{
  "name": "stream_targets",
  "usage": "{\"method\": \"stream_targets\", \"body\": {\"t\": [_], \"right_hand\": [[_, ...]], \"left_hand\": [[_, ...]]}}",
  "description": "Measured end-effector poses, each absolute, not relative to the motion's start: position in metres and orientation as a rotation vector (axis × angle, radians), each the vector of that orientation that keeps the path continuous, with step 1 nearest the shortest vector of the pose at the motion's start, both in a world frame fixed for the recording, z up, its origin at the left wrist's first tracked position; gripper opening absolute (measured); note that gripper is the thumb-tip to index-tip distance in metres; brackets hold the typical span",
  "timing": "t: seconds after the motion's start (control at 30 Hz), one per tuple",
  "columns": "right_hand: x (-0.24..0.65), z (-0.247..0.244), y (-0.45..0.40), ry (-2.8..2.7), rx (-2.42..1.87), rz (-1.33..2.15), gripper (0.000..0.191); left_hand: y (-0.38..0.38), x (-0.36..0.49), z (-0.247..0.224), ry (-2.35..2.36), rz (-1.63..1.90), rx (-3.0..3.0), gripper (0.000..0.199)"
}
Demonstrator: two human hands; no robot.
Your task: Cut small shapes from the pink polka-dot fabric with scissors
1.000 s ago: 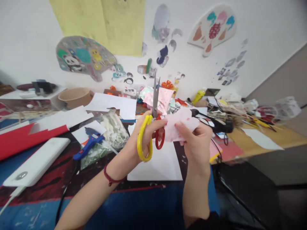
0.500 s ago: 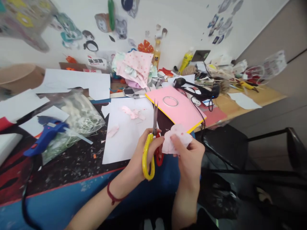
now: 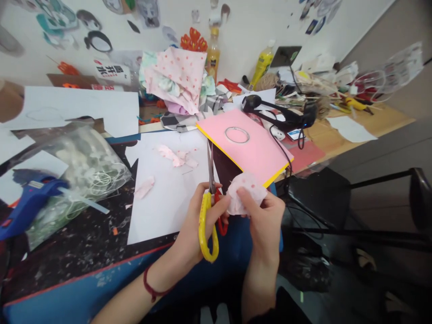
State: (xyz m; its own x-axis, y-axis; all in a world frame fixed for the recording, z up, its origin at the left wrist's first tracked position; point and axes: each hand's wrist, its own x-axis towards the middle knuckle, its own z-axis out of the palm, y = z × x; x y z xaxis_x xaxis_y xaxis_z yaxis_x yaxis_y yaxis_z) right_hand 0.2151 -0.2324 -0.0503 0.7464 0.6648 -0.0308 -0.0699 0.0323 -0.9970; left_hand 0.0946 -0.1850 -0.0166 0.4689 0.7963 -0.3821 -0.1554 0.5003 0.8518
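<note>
My left hand (image 3: 193,227) is closed round a pair of scissors (image 3: 203,220) with one yellow and one red handle. Their blades point away from me and look closed or nearly so. In my right hand (image 3: 269,221) a small pink piece of cloth (image 3: 252,183) with reddish dots is pinched under the thumb. My left thumb reaches over to the cloth's left edge. Beyond the hands lies a white sheet of paper (image 3: 162,198), bearing crumpled pink cloth scraps (image 3: 173,155) and a thin needle-like piece.
A pink board (image 3: 259,150) with a metal ring (image 3: 237,134) lies ahead. At left are a blue glue gun (image 3: 32,198) and a clear plastic bag (image 3: 84,166). Dotted cloth (image 3: 184,67) is heaped by the wall. A black chair (image 3: 313,202) stands at right.
The view has shifted, so the table things sit further left and closer. Both hands keep their holds; the cloth piece has turned slightly and looks more bunched between the fingers.
</note>
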Motion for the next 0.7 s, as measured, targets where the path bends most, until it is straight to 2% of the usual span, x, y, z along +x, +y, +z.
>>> {"method": "stream_targets", "body": {"t": [0.23, 0.47, 0.7], "right_hand": [[0.21, -0.05, -0.232, -0.545, -1.39, 0.724, 0.029], [0.21, -0.049, -0.229, -0.458, -1.282, 0.759, 0.047], [0.211, -0.057, -0.225, -0.503, -1.268, 0.93, 0.043]], "left_hand": [[-0.183, 0.093, -0.019, 0.87, 0.79, 0.885, 0.044], [-0.184, 0.087, -0.017, 0.913, 0.927, 0.915, 0.044], [-0.184, 0.08, -0.017, 0.969, 0.962, 0.959, 0.044]]}}
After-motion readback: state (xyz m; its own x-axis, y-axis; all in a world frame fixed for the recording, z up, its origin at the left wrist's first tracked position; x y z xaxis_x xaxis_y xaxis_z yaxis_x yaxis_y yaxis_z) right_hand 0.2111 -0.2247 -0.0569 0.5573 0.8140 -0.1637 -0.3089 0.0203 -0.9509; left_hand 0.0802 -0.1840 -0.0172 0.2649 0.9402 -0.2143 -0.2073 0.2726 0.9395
